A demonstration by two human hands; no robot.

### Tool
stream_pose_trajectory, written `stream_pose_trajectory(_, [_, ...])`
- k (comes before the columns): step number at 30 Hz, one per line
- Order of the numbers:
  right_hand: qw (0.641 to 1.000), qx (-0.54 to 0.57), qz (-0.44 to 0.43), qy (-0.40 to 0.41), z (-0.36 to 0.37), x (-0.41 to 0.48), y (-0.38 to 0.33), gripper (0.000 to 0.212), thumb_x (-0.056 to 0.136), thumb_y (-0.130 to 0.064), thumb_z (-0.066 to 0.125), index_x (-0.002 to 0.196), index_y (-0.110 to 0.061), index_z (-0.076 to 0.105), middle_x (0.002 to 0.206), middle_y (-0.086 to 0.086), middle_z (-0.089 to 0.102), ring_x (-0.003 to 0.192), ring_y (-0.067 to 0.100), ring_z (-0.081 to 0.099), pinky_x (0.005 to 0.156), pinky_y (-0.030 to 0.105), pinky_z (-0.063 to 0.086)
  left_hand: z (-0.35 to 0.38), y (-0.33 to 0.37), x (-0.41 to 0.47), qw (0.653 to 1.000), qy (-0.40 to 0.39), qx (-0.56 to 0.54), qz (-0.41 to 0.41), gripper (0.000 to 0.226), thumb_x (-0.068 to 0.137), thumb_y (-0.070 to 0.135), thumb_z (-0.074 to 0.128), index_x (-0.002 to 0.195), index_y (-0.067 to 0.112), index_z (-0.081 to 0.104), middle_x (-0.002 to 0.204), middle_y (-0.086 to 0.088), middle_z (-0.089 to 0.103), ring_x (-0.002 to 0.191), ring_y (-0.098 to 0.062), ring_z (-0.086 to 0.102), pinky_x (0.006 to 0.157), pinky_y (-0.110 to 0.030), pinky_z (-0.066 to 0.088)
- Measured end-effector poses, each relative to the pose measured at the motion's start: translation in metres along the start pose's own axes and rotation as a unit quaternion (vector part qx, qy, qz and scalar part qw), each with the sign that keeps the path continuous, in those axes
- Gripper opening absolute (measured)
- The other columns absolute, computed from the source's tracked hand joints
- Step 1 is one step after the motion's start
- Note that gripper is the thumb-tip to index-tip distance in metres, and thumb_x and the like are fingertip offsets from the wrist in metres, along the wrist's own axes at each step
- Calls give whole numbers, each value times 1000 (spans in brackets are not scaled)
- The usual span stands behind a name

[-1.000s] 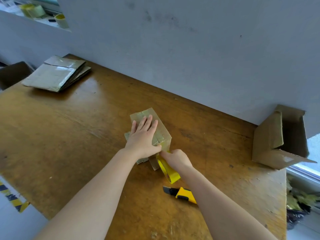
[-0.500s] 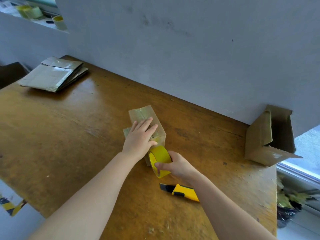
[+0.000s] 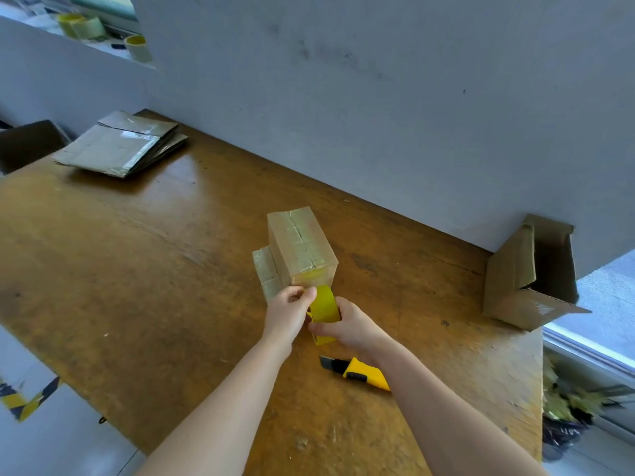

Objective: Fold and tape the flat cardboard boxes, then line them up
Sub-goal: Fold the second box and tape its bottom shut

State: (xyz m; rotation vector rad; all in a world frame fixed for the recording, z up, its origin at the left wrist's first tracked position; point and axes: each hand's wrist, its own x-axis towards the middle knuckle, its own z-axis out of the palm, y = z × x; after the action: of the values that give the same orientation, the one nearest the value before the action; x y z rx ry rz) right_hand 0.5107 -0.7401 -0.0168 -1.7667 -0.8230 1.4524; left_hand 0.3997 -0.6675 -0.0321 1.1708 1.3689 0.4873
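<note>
A small folded cardboard box (image 3: 300, 245) stands in the middle of the wooden table (image 3: 137, 269), with tape along its top seam and one flap sticking out at its left. Just in front of it my right hand (image 3: 350, 324) grips a yellow tape roll (image 3: 324, 312). My left hand (image 3: 290, 310) pinches the tape at the roll's upper edge, right below the box's near face. A stack of flat cardboard boxes (image 3: 120, 146) lies at the far left corner.
A yellow utility knife (image 3: 357, 371) lies on the table under my right forearm. An open folded box (image 3: 529, 273) lies on its side against the grey wall at the far right. Spare tape rolls (image 3: 137, 46) sit on a ledge at top left.
My left hand lifted off the top of the box and came down to pinch the tape at the roll. The roll stays in my right hand at the box's near face.
</note>
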Motion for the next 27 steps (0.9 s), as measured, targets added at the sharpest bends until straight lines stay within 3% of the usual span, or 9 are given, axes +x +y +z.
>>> stream_pose_trajectory(3, [999, -44, 16, -3, -4, -2, 0, 41, 79, -17, 75, 115, -22, 56, 104, 3, 64, 93, 18, 60, 75, 29, 51, 2, 3, 5, 999, -8, -37, -38, 31, 89, 26, 65, 120, 18, 63, 116, 0, 59, 106, -20, 55, 84, -32, 46])
stream_pose_trajectory(7, [979, -184, 5, 90, -18, -6, 15, 44, 73, -25, 74, 114, -19, 56, 106, 2, 61, 91, 16, 59, 71, 30, 53, -5, 6, 12, 994, -6, -91, -54, 18, 85, 15, 68, 100, 25, 68, 117, -6, 64, 108, -26, 60, 96, -48, 50])
stream_pose_trajectory(9, [934, -340, 46, 101, -29, -13, 25, 48, 69, -40, 77, 104, -20, 53, 103, 1, 58, 90, 17, 57, 68, 31, 50, -8, 8, 14, 994, 13, -93, -49, 15, 84, 13, 68, 93, 26, 68, 114, -6, 65, 106, -26, 61, 95, -48, 50])
stream_pose_trajectory(11, [869, -479, 103, 63, -36, -20, 37, 65, 64, -55, 80, 109, -19, 51, 109, 1, 57, 100, 21, 56, 76, 33, 49, -10, 11, 14, 994, 25, -93, -45, 13, 84, 14, 68, 91, 24, 65, 110, -7, 64, 104, -26, 60, 93, -47, 51])
stream_pose_trajectory(13, [818, -562, 120, 26, -37, -25, 46, 73, 65, -56, 81, 121, -19, 52, 117, 2, 58, 109, 23, 56, 84, 34, 48, -10, 11, 14, 995, 33, -83, -40, 10, 85, 18, 70, 90, 22, 63, 110, -8, 62, 105, -27, 58, 94, -47, 50])
stream_pose_trajectory(15, [802, -587, 107, 19, -35, -27, 52, 66, 70, -47, 82, 124, -19, 54, 119, 1, 61, 109, 23, 58, 84, 33, 50, -10, 10, 13, 996, 34, -73, -38, 11, 85, 22, 72, 90, 22, 62, 113, -7, 60, 108, -26, 56, 96, -47, 49])
stream_pose_trajectory(19, [849, -519, 81, 49, -40, -27, 49, 38, 76, -37, 77, 108, -22, 62, 103, -1, 62, 91, 18, 60, 62, 26, 48, -12, 10, 13, 997, 36, -70, -24, 12, 86, 17, 71, 95, 18, 62, 114, -8, 60, 107, -26, 56, 88, -38, 48])
stream_pose_trajectory(23, [920, -375, -7, 112, -42, -29, 36, 25, 79, -35, 67, 97, -27, 52, 95, -4, 56, 82, 14, 55, 59, 22, 42, -15, 9, 12, 997, 39, -68, -18, 14, 88, 15, 68, 101, 15, 63, 113, -6, 59, 105, -24, 53, 81, -34, 42])
stream_pose_trajectory(27, [898, -368, -139, 196, -29, -29, 18, 13, 91, -28, 49, 102, -22, 51, 93, -2, 54, 75, 21, 55, 64, 41, 50, -16, 10, 10, 997, 41, -66, -19, 11, 89, 15, 67, 99, 18, 63, 109, -5, 60, 104, -25, 54, 87, -38, 46])
